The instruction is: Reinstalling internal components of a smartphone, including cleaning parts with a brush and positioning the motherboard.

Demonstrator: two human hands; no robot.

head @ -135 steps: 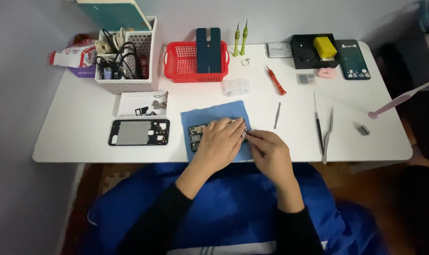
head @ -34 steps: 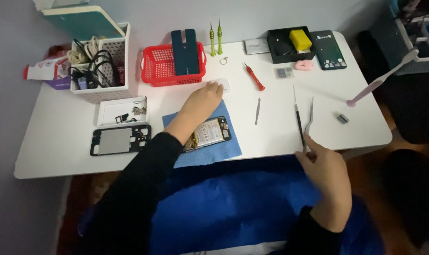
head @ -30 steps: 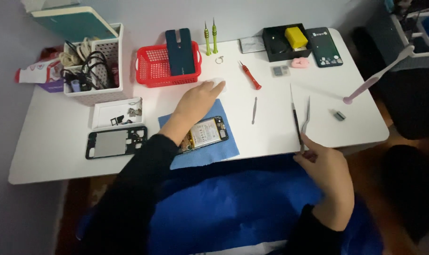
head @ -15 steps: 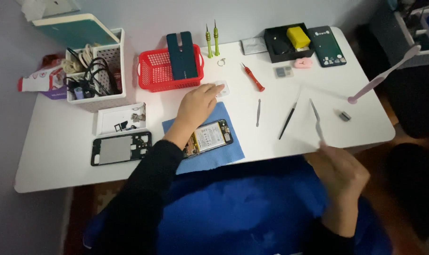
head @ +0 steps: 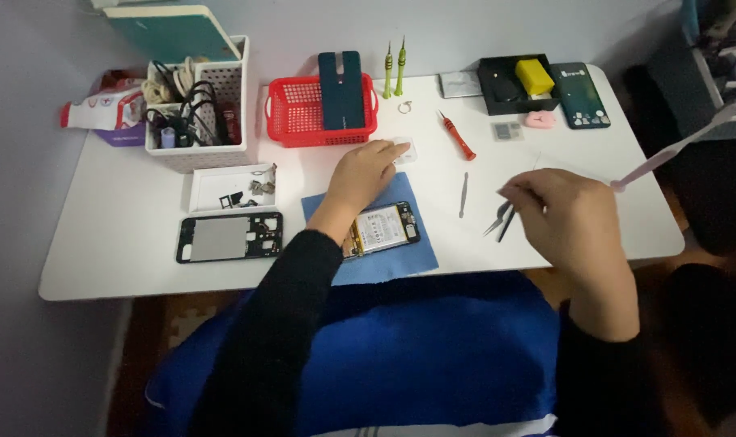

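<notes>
My left hand [head: 366, 171] reaches past the blue mat [head: 374, 235], its fingertips resting on a small clear plastic box [head: 404, 150] in front of the red basket [head: 319, 113]. An opened phone [head: 382, 229] with its battery showing lies on the mat, partly under my forearm. My right hand [head: 564, 214] is lifted over the table's right side and grips a pair of dark tweezers [head: 499, 221], tips pointing down-left. A grey pry tool [head: 463, 194] lies between my hands.
A black phone frame [head: 229, 237] and a white parts tray [head: 232, 186] lie at the left. A white caddy [head: 195, 105] with cables stands behind them. A red screwdriver [head: 457, 136], two green screwdrivers [head: 394, 66], a black tray [head: 516, 82] and a pink-handled tool [head: 674, 147] lie at the right.
My left hand left the phone and reached to the clear box. My right hand picked the tweezers off the table's right side and carried them toward the middle.
</notes>
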